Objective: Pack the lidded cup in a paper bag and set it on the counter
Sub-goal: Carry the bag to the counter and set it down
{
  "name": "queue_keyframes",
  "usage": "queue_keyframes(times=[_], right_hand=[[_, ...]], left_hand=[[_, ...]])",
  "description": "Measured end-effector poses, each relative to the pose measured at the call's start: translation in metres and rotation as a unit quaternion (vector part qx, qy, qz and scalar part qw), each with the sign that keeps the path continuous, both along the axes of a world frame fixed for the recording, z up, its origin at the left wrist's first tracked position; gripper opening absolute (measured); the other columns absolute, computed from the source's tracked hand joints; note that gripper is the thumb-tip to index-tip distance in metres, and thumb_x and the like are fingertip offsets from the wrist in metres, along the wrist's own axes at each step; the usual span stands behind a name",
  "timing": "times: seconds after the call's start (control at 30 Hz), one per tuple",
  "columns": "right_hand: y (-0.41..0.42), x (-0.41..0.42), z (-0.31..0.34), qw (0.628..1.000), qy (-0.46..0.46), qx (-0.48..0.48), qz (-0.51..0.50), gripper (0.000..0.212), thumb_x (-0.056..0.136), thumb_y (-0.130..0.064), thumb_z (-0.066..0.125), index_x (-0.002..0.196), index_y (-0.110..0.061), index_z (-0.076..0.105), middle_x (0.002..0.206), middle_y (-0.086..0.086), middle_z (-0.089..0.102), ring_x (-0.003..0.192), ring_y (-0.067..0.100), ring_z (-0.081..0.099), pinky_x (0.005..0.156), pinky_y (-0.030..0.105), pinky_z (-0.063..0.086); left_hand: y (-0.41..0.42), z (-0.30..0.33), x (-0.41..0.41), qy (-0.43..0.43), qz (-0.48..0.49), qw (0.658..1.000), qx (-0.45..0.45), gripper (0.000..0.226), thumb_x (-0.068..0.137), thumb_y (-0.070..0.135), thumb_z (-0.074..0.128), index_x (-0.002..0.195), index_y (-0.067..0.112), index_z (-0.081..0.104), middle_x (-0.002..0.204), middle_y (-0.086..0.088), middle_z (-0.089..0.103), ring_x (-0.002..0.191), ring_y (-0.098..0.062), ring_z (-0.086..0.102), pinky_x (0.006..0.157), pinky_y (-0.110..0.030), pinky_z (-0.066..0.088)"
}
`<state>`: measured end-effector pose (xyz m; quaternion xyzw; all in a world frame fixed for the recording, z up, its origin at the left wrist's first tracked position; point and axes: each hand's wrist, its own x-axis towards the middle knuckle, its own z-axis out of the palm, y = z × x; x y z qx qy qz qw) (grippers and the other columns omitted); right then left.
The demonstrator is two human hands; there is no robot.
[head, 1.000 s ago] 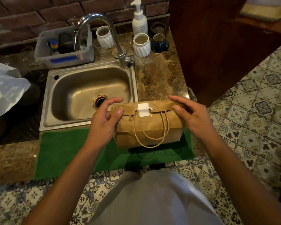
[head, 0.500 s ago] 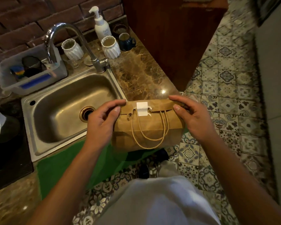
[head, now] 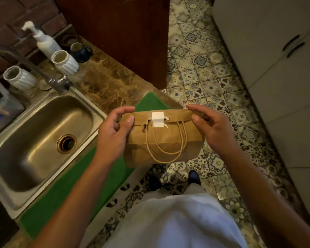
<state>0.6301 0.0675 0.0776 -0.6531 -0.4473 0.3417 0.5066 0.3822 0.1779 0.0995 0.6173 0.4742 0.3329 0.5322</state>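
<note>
A brown paper bag (head: 163, 140) hangs in the air in front of me, its top folded over and held down by a white sticker (head: 157, 119). Two cord handles droop down its front. My left hand (head: 113, 133) grips the bag's left end and my right hand (head: 211, 129) grips its right end, thumbs on the folded flap. The bag is over the counter's corner and the tiled floor, above the green mat (head: 64, 187). The lidded cup is not visible; the shut bag hides whatever is inside.
A steel sink (head: 36, 140) with a tap (head: 25, 63) lies to the left. On the marble counter (head: 104, 81) stand two white ribbed cups (head: 65, 61), a soap dispenser (head: 43, 40) and a dark mug (head: 81, 51). A wooden cabinet (head: 118, 29) stands behind, white cupboards (head: 276, 68) to the right.
My view has swung to the right, from the sink toward the tiled floor and white cupboards. Both hands keep the same grip on the bag, now off the counter's right corner.
</note>
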Motion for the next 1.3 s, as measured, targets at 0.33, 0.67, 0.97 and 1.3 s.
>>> queue_keyframes(times=[0.33,0.67,0.97,1.3], right_hand=[[-0.099,0.097,-0.003,0.995,0.050,0.010,-0.082,0.031,0.100,-0.002,0.059,0.126,-0.015,0.070,0.122,0.000,0.072,0.108,0.009,0.068,0.087,0.021,0.055],[-0.219,0.225,0.003,0.976,0.072,0.016,-0.205,0.039,0.098,-0.002,0.062,0.111,-0.038,0.072,0.115,-0.017,0.069,0.099,-0.009,0.064,0.087,0.014,0.052],[-0.300,0.303,0.016,0.952,0.005,0.031,-0.305,0.036,0.100,-0.010,0.060,0.120,-0.039,0.069,0.114,-0.015,0.070,0.102,0.011,0.067,0.088,0.029,0.057],[-0.333,0.380,0.029,0.886,-0.033,0.043,-0.461,0.033,0.100,-0.007,0.058,0.124,-0.028,0.069,0.103,-0.031,0.068,0.093,0.000,0.066,0.084,0.023,0.058]], left_hand=[[-0.059,0.004,0.121,0.009,-0.083,0.997,0.003,0.020,0.102,0.016,0.058,0.109,0.033,0.066,0.071,0.017,0.071,0.061,0.001,0.062,0.053,-0.017,0.049],[-0.147,0.012,0.281,-0.014,-0.179,0.984,0.015,0.021,0.102,0.012,0.057,0.110,0.030,0.067,0.085,-0.002,0.072,0.068,-0.009,0.067,0.058,-0.020,0.053],[-0.183,0.029,0.409,-0.022,-0.289,0.957,0.009,0.017,0.102,0.011,0.057,0.114,0.019,0.065,0.079,0.015,0.076,0.069,0.002,0.069,0.060,-0.015,0.053],[-0.184,0.032,0.573,-0.032,-0.428,0.903,0.006,0.021,0.101,0.013,0.060,0.106,0.031,0.068,0.069,0.010,0.073,0.063,-0.001,0.066,0.057,-0.016,0.053]])
